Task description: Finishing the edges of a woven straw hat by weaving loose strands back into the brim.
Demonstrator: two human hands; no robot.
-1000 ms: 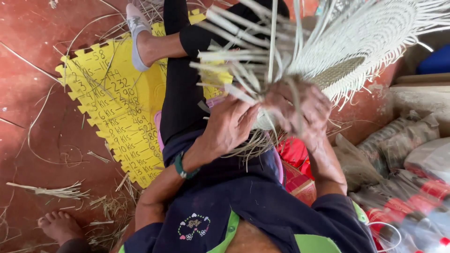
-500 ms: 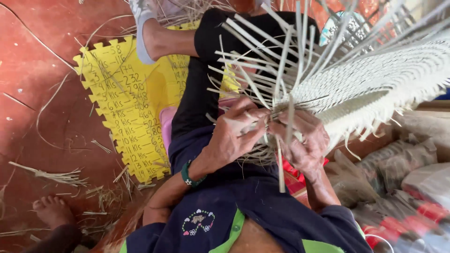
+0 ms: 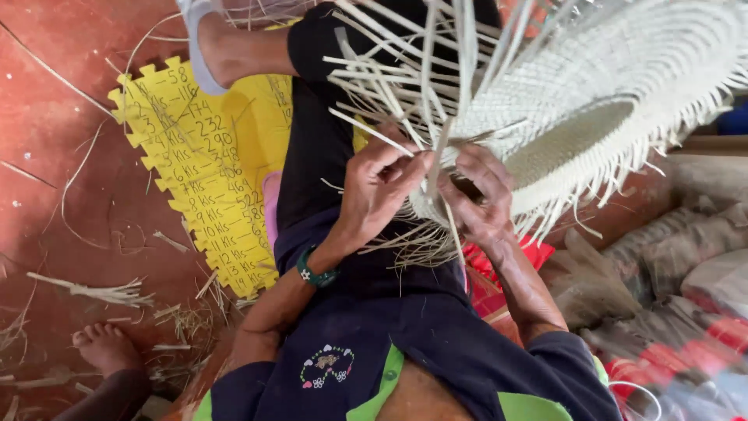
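Seated weaver, seen from above. A pale woven hat (image 3: 608, 101), unfinished, rests over the lap with its crown opening turned toward the person's right and its loose straw ends fanning outward on all sides.

Left hand (image 3: 378, 191): fingers pinched around one flat straw strip (image 3: 366, 131). The strip's long axis runs up and away to the person's left, out from the hat's edge. A green wrist band (image 3: 315, 273) sits just below the hand.

Right hand (image 3: 479, 199): curled against the hat's brim edge, fingers pressing into the weave and closed over a few strands there. Exactly which strands it grips I cannot tell; the fingertips are partly buried.

Key relation: the working edge of the brim lies between the two hands, touching both. The held strip points away from the right hand, so the left hand is the nearer one to its free end; the right hand is nearer to where it enters the weave.

Around them: a yellow foam mat (image 3: 210, 156) with interlocking edges lies on the red floor (image 3: 54, 156) under the stretched-out leg. Straw offcuts (image 3: 101, 292) are scattered on the floor. A bare foot (image 3: 105, 347), another person's, shows at lower left, well apart. Bagged bundles (image 3: 686, 257) are stacked at the right.
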